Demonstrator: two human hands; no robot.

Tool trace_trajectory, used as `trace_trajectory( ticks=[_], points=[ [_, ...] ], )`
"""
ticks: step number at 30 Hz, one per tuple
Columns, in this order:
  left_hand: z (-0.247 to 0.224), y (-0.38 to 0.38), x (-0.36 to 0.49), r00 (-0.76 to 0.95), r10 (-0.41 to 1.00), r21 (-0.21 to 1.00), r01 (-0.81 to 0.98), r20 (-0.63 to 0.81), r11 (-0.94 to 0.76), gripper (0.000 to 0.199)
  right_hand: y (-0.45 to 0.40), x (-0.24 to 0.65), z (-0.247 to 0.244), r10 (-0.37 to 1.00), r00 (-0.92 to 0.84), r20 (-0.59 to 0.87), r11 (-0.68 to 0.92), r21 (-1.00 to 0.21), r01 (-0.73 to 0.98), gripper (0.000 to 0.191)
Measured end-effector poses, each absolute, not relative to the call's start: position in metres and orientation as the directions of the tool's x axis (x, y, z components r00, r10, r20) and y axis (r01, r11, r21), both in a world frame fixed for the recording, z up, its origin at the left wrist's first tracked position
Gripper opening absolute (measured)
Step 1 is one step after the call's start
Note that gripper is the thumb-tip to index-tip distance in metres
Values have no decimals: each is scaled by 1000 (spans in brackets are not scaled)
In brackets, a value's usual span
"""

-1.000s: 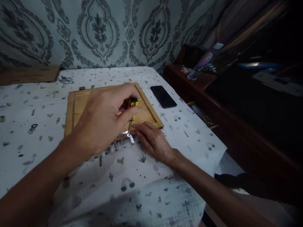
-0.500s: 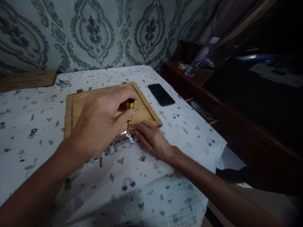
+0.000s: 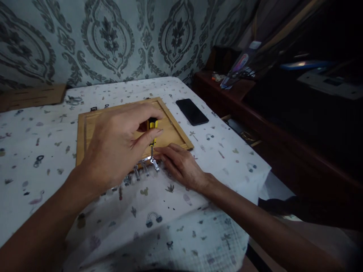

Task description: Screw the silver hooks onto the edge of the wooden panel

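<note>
My left hand (image 3: 113,139) is closed around the yellow and black handle of a screwdriver (image 3: 152,130), which stands nearly upright. The tip of its shaft meets a shiny metal hook rail (image 3: 146,159) near the rail's right end. Several hooks hang from that rail along the near edge of a framed wooden board (image 3: 170,132); my left hand hides much of the board and part of the rail. My right hand (image 3: 183,166) rests at the board's near right corner, its fingers together and pressed on the rail's end beside the screwdriver tip.
A black phone (image 3: 192,112) lies right of the board on the patterned tablecloth (image 3: 221,177). Scissors (image 3: 74,100) and a flat piece of cardboard (image 3: 34,97) are at the back left. Beyond the table's right edge stands dark red furniture (image 3: 272,132) with an open drawer.
The view has shifted slightly. The screwdriver now stands a bit more upright in my left hand, its tip still at the rail. My right hand stays in place.
</note>
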State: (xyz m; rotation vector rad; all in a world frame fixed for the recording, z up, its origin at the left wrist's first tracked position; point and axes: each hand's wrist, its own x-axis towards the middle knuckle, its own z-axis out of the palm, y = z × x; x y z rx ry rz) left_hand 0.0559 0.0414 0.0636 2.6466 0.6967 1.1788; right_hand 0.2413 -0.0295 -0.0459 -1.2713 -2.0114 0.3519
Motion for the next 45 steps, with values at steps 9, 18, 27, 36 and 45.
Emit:
trace_trajectory(
  ticks=[9,18,27,36,45],
  points=[
    [71,35,53,546,505,314,408,669,-857,12,-28,241,-47,843,-260,470,503,-519,691,33],
    [66,39,56,605,432,284,329,668,-900,9,-28,241,-47,839,-270,473,511,-510,692,29],
    [66,38,57,610,424,294,306,669,-905,11,-29,242,-48,841,-272,468,506,-501,702,30],
    [69,37,55,643,479,326,351,597,-878,11,-30,241,-44,852,-266,452,487,-493,721,27],
    [74,35,53,633,473,308,360,612,-881,14,-30,240,-45,840,-282,464,503,-470,726,22]
  ],
)
